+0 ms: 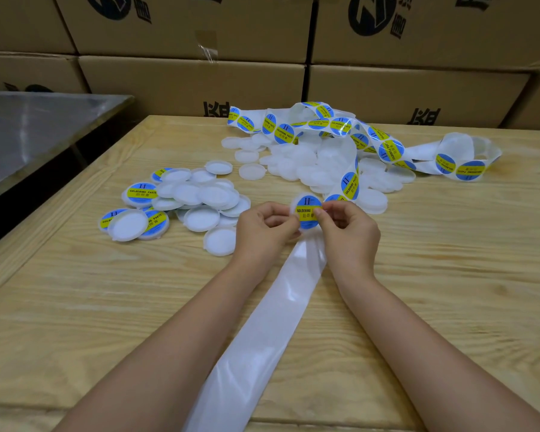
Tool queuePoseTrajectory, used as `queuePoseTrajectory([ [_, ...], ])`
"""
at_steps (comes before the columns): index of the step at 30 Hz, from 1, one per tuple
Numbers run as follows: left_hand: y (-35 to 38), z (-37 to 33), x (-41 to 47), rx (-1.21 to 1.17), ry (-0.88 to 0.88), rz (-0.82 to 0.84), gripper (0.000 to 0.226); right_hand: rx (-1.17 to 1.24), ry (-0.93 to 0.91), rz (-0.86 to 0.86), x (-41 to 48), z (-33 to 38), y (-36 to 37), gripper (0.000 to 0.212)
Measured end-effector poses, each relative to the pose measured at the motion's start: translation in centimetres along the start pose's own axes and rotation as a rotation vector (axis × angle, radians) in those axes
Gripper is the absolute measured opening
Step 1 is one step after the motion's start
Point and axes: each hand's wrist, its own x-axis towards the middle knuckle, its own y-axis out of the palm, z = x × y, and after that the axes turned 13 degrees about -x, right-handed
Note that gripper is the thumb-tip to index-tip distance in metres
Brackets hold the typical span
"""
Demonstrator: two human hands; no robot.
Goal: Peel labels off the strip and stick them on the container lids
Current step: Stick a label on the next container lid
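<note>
A white round lid (pixel 294 204) stands tilted between my hands, with a blue and yellow round label (pixel 306 210) on its face. My left hand (pixel 264 229) grips the lid's left edge. My right hand (pixel 348 229) pinches the label's right edge against the lid. The label strip (pixel 349 132) coils over the table's far side with several labels on it. Its bare backing (pixel 272 322) runs from under my hands toward the near edge.
A heap of labelled and face-down lids (pixel 194 201) lies left of my hands. A pile of plain white lids (pixel 318 163) sits beyond them under the strip. Cardboard boxes (pixel 200 85) wall the back of the wooden table (pixel 106 307). A metal surface (pixel 28 129) stands at the left.
</note>
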Motion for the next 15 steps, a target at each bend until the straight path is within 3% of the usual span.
queuePoseTrajectory([
  [5,0.5,0.0,-0.2,-0.047,-0.008,-0.008,0.007,-0.005,0.006,-0.032,-0.1,0.0,0.0,0.015],
  [9,0.4,-0.3,-0.3,-0.127,-0.041,-0.007,0.008,0.039,0.031,-0.055,0.1,-0.1,-0.2,0.073],
  [12,0.2,-0.7,-0.2,-0.212,-0.117,0.014,0.005,0.057,0.023,-0.046,0.2,-0.3,0.0,0.059],
  [15,-0.1,-1.0,0.0,-0.302,-0.185,0.059,0.008,0.080,0.009,0.017,0.2,-0.3,0.3,0.028],
])
